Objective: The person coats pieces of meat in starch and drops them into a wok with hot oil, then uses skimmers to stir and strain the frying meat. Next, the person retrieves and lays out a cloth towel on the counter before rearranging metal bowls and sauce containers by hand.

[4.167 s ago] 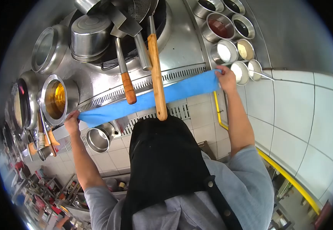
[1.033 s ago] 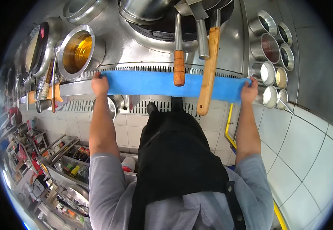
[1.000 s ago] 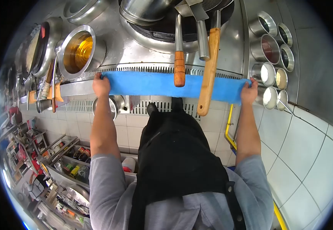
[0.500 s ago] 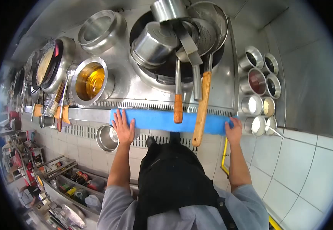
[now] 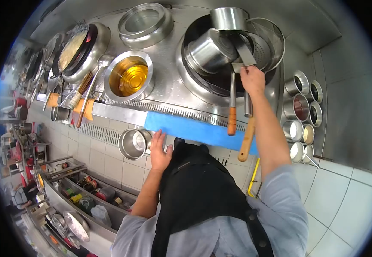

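A folded blue cloth (image 5: pixel 190 127) lies lengthwise along the front edge of the steel stove. My left hand (image 5: pixel 160 155) is open, fingers spread, at the lower edge of the cloth's left part. My right hand (image 5: pixel 253 80) reaches past the cloth, its fingers closed at a metal handle among the utensils in the wok (image 5: pixel 186 70). Which handle it is, the hand partly hides. Around it are a small saucepan (image 5: pixel 228 19), a larger upturned pot (image 5: pixel 215 50), a perforated skimmer (image 5: pixel 260 48) and an orange wooden handle (image 5: pixel 232 122). A longer wooden handle (image 5: pixel 246 143) overhangs the cloth.
Left of the wok stands a pot of yellow oil (image 5: pixel 109 77), with a ladle (image 5: pixel 92 88) beside it. A metal pot (image 5: pixel 132 144) sits below the stove edge. Several seasoning cups (image 5: pixel 297 83) line the right side. A yellow pipe (image 5: pixel 253 180) runs low at right.
My right hand has left the cloth's right end and moved up to the utensils in the wok. My left hand has slid down to the cloth's lower edge. The view has shifted left.
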`<action>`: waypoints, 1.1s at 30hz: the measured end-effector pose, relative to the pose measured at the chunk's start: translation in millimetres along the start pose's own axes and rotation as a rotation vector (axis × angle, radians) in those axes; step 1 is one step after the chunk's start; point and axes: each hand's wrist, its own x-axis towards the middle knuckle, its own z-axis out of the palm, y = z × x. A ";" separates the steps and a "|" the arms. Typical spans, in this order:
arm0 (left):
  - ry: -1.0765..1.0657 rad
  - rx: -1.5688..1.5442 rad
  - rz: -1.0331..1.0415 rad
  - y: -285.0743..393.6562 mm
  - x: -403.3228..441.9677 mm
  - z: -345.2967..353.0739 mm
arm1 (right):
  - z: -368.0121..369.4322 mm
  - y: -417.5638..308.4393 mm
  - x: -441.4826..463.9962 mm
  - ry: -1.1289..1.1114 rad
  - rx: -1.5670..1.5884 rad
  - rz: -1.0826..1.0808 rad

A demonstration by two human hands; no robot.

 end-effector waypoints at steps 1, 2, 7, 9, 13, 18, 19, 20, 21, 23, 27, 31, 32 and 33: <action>-0.020 0.018 0.021 -5.0 2.3 -5.2 | -1.1 0.7 3.1 0.057 0.038 -0.023; -0.057 0.031 0.045 -8.7 1.0 -8.9 | -1.6 6.0 -0.9 0.110 0.066 -0.030; -0.224 0.216 0.117 -22.5 12.4 -20.2 | -78.3 -20.7 23.9 0.273 0.119 0.023; -0.269 0.295 0.130 -18.8 16.2 -30.4 | -100.4 -16.1 29.7 0.324 0.084 0.030; -0.244 0.147 0.223 -13.4 36.8 -35.9 | -146.6 -0.1 4.7 0.404 0.284 0.194; -0.337 -0.035 0.375 -1.7 76.2 -27.9 | -242.8 8.9 -90.4 0.565 0.497 0.291; -0.342 -0.059 0.394 4.7 82.3 -24.5 | -252.7 37.1 -119.4 0.559 0.567 0.310; -0.401 -0.087 0.378 10.8 85.0 -21.7 | -259.9 55.6 -151.9 0.571 0.520 0.348; -0.451 -0.114 0.356 18.0 86.3 -18.5 | -261.0 62.1 -184.7 0.575 0.616 0.348; -0.613 -0.187 0.256 34.7 83.5 -11.2 | -251.4 102.9 -252.0 0.588 0.813 0.463; -1.001 -0.455 -0.018 76.2 69.7 21.1 | -195.0 162.3 -352.5 0.418 0.978 0.748; -1.107 -0.689 -0.208 103.0 50.4 54.5 | -100.3 160.3 -361.9 0.086 1.135 0.824; -1.023 -0.673 -0.287 101.8 42.3 60.5 | -70.7 160.6 -357.9 0.033 1.123 0.799; -0.940 -0.658 -0.359 99.1 35.4 66.9 | -56.3 145.0 -343.8 -0.019 1.164 0.768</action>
